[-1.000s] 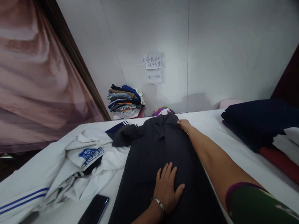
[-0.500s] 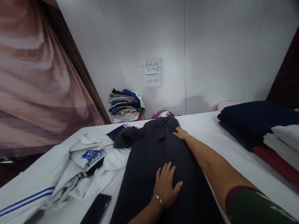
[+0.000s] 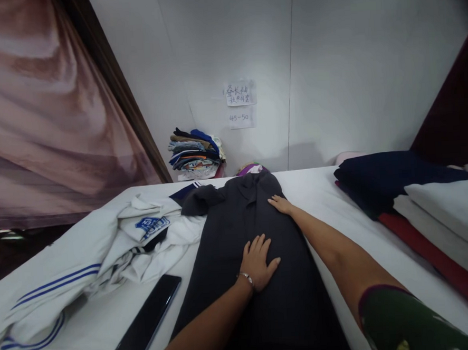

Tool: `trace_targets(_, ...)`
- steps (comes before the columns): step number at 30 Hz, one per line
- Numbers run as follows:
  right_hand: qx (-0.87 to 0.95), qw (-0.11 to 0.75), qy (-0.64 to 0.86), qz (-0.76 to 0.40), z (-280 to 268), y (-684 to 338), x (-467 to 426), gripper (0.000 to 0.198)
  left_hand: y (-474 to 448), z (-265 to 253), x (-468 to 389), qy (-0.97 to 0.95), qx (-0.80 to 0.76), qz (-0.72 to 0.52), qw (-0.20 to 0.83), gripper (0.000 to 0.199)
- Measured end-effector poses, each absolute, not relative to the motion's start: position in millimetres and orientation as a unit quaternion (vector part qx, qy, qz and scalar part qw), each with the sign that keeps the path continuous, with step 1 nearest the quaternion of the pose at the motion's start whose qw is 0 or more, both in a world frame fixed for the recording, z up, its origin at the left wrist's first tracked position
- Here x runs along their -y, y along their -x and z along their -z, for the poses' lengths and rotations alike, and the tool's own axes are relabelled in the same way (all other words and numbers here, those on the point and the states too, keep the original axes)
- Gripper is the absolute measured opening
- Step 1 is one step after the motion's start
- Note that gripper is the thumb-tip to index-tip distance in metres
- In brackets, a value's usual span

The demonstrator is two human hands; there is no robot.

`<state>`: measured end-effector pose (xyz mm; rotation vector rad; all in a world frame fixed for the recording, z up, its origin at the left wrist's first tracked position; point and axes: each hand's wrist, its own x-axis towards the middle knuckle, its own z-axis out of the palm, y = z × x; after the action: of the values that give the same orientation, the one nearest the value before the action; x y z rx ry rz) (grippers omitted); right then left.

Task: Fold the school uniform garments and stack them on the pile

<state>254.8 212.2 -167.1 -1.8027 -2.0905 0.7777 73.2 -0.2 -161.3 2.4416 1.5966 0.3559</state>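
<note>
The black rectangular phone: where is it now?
In the head view, the black rectangular phone lies lower left on the white table, between the crumpled white garment and the dark grey garment.

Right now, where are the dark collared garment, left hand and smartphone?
Dark collared garment [image 3: 252, 219]: head view, upper body.
Left hand [image 3: 258, 266]: head view, back of hand.
Smartphone [image 3: 146, 320]: head view, dark upper face.

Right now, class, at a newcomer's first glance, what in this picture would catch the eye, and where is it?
First, the dark garment stretched along the middle of the white table, with the left hand flat on it and the right hand nearer its collar. To its left lie a crumpled white garment with a blue emblem and a black phone.
</note>
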Motion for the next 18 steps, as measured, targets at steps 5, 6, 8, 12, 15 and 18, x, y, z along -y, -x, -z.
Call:
trace_targets(5,0.709,0.176,0.622,-0.282,164,-262,-181,0.068,-73,164,0,-0.829,-0.536,-0.129,0.1,0.061)
trace_targets(6,0.706,0.185,0.62,-0.287,164,-265,-171,0.066,-73,164,-1,-0.829,-0.535,-0.131,0.099,0.061)
trace_targets(8,0.698,0.204,0.618,-0.298,163,-272,-148,0.063,-73,164,-1,-0.829,-0.535,-0.133,0.1,0.061)
trace_targets(12,0.657,0.254,0.638,-0.312,164,-291,-94,0.062,-74,164,-1,-0.83,-0.533,-0.133,0.102,0.063)
trace_targets(15,0.61,0.291,0.653,-0.341,165,-305,-47,0.062,-75,164,-1,-0.83,-0.532,-0.133,0.105,0.063)
trace_targets(18,0.495,0.37,0.633,-0.466,165,-317,7,0.065,-75,163,-2,-0.83,-0.531,-0.13,0.105,0.064)
